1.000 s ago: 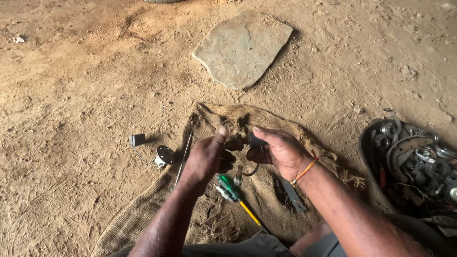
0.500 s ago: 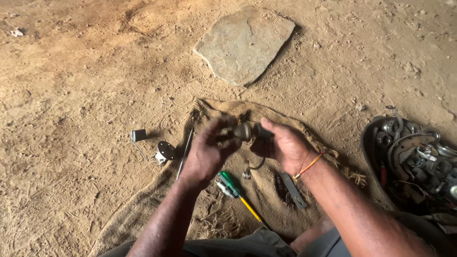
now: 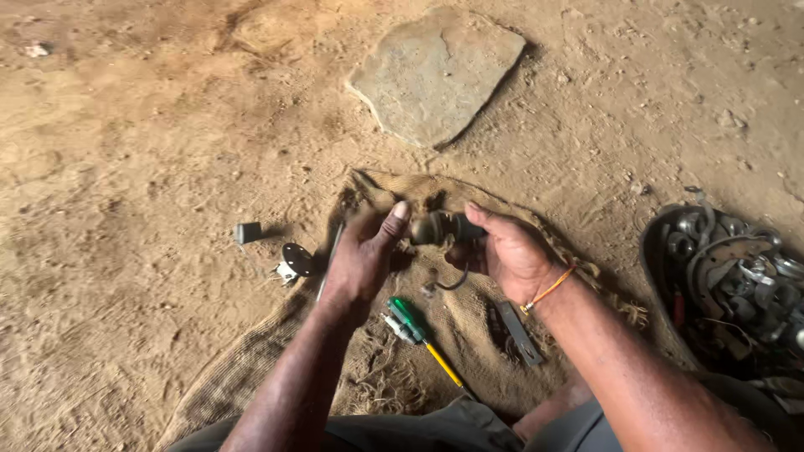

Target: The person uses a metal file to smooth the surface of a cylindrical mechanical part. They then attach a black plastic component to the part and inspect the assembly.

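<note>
I see a small dark, rounded metal part held level near the middle of the frame, above the burlap. A thin curved wire hangs from its underside.

Over the last second both hands have lifted off the sackcloth, and the small dark part that the right hand held low now sits raised between it and the left hand.
</note>
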